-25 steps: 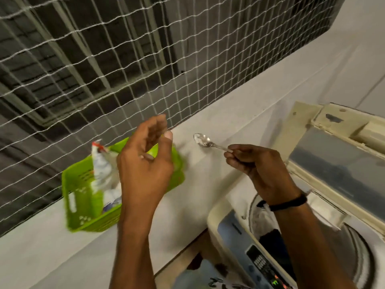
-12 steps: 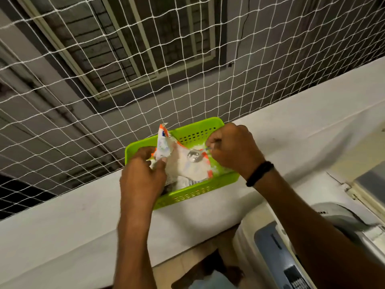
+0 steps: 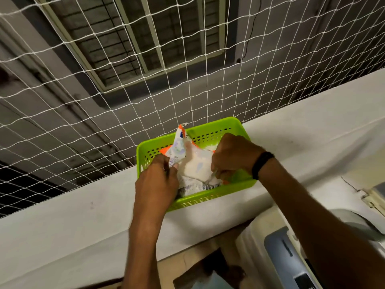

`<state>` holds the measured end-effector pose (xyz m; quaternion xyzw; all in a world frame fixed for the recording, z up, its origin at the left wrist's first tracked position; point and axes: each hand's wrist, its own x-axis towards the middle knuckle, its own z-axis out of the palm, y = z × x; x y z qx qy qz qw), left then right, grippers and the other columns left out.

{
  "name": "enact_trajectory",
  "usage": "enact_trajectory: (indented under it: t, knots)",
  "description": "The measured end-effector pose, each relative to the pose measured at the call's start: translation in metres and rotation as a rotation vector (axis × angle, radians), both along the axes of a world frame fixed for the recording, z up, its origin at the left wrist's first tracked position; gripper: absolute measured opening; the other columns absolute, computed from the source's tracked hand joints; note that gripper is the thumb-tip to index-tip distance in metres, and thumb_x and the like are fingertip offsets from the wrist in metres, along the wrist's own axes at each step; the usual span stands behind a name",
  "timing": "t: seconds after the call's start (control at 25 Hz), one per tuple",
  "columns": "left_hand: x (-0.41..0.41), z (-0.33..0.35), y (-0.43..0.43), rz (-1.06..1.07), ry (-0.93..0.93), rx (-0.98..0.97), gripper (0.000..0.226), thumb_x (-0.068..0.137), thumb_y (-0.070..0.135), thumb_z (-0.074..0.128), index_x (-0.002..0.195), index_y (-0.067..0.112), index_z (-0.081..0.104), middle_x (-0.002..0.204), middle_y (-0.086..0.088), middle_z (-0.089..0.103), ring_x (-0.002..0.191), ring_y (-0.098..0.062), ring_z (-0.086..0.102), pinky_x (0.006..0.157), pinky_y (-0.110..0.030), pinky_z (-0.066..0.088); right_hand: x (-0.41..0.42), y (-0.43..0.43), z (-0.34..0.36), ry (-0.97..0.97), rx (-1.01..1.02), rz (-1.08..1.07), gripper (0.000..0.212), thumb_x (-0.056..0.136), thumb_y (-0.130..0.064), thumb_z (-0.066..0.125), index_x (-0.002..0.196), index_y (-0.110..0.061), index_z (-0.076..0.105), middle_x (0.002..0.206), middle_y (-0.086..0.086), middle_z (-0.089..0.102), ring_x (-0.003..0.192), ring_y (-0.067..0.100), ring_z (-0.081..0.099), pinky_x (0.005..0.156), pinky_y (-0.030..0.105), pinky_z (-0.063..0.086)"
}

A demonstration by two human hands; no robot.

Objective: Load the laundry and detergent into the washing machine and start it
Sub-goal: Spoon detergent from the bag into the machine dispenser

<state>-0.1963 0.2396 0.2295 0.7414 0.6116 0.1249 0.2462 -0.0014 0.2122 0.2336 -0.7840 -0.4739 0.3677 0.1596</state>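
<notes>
A white and orange detergent packet stands open inside a green perforated basket on a white ledge. My left hand pinches the packet's left edge. My right hand, with a black band on the wrist, is curled round a metal spoon handle; only a sliver of the spoon shows, dipped into the packet. The washing machine shows only as a white corner with a blue-grey panel at the lower right; its drum and the laundry are out of view.
The white ledge runs across the view under a white rope net with a barred window behind it. A cream lid hinge sits at the right edge. A dark gap lies between ledge and machine.
Both hands went from raised in the air to the basket. The left now pinches the packet, and the right has pushed the spoon down into it. The view swung left, away from the machine.
</notes>
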Motion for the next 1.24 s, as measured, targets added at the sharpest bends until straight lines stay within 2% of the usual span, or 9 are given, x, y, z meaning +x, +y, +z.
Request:
enact_trajectory:
  t: [0.16,0.28,0.4,0.56,0.76,0.84,0.92,1.04,1.24]
  knots:
    - [-0.003,-0.001,0.001,-0.024,-0.049,0.001,0.017,0.099,0.036,0.055,0.106,0.022,0.061,0.107,0.000,0.071,0.102,-0.032,0.063,0.082,-0.037,0.047,-0.013,0.005,-0.013,0.421,0.040,-0.134,0.028,0.065,-0.012,0.055,0.071,0.009,0.073,0.061,0.016,0.071,0.063,0.033,0.070,0.059,0.032,0.057]
    - [-0.005,-0.002,0.002,-0.003,-0.079,-0.010,0.017,0.098,0.038,0.056,0.104,0.022,0.061,0.106,-0.001,0.071,0.100,-0.033,0.063,0.084,-0.039,0.049,-0.017,0.001,-0.015,0.536,0.092,-0.244,0.022,0.078,0.007,0.054,0.084,0.026,0.062,0.061,0.020,0.065,0.063,0.032,0.062,0.063,0.042,0.057]
    - [-0.004,-0.005,0.005,0.041,-0.086,-0.021,0.017,0.096,0.039,0.058,0.099,0.022,0.061,0.103,-0.002,0.071,0.098,-0.035,0.062,0.083,-0.039,0.049,-0.015,-0.001,-0.009,0.621,0.192,-0.349,0.015,0.080,0.018,0.046,0.081,0.022,0.060,0.054,0.017,0.049,0.048,0.020,0.046,0.048,0.024,0.040]
    - [0.000,-0.002,0.005,0.066,-0.094,-0.027,0.012,0.093,0.036,0.063,0.097,0.024,0.062,0.099,0.006,0.069,0.097,-0.031,0.063,0.084,-0.037,0.049,-0.004,-0.009,0.003,0.629,0.244,-0.413,0.019,0.081,0.019,0.045,0.076,0.008,0.059,0.043,0.011,0.046,0.040,0.017,0.041,0.042,0.018,0.035]
    - [0.000,0.004,0.001,0.066,-0.172,-0.012,0.029,0.088,0.022,0.069,0.107,0.039,0.054,0.105,0.013,0.070,0.098,-0.021,0.068,0.091,-0.041,0.053,0.005,-0.021,0.007,0.554,0.312,-0.466,0.015,0.077,0.009,0.056,0.078,0.014,0.070,0.068,0.028,0.068,0.059,0.030,0.061,0.065,0.048,0.059]
    - [0.000,0.006,-0.002,0.053,-0.233,0.007,0.041,0.087,0.013,0.067,0.109,0.044,0.049,0.107,0.015,0.068,0.099,-0.019,0.068,0.092,-0.043,0.053,0.007,-0.024,0.008,0.541,0.327,-0.491,0.016,0.077,0.006,0.058,0.072,0.007,0.073,0.078,0.032,0.070,0.065,0.036,0.070,0.075,0.054,0.059]
    - [0.001,0.008,-0.004,0.063,-0.311,0.036,0.045,0.086,0.009,0.066,0.112,0.042,0.049,0.108,0.014,0.066,0.100,-0.018,0.067,0.093,-0.042,0.053,0.008,-0.025,0.008,0.444,0.335,-0.492,0.018,0.071,-0.008,0.061,0.060,-0.006,0.074,0.070,0.021,0.073,0.071,0.035,0.075,0.077,0.052,0.061]
    - [0.003,0.009,-0.007,0.090,-0.380,0.072,0.044,0.086,0.007,0.066,0.119,0.033,0.053,0.110,0.010,0.066,0.100,-0.018,0.065,0.093,-0.043,0.053,0.009,-0.026,0.007,0.265,0.352,-0.409,0.022,0.058,-0.026,0.055,0.063,-0.021,0.076,0.058,0.000,0.073,0.073,0.024,0.074,0.084,0.044,0.058]
    - [0.005,0.009,-0.013,0.115,-0.442,0.150,0.043,0.088,0.009,0.067,0.123,0.030,0.054,0.112,0.012,0.065,0.104,-0.014,0.065,0.091,-0.036,0.052,0.013,-0.032,0.008,0.451,0.366,-0.483,0.016,0.076,-0.005,0.061,0.076,0.004,0.074,0.063,0.012,0.072,0.055,0.016,0.072,0.072,0.038,0.063]
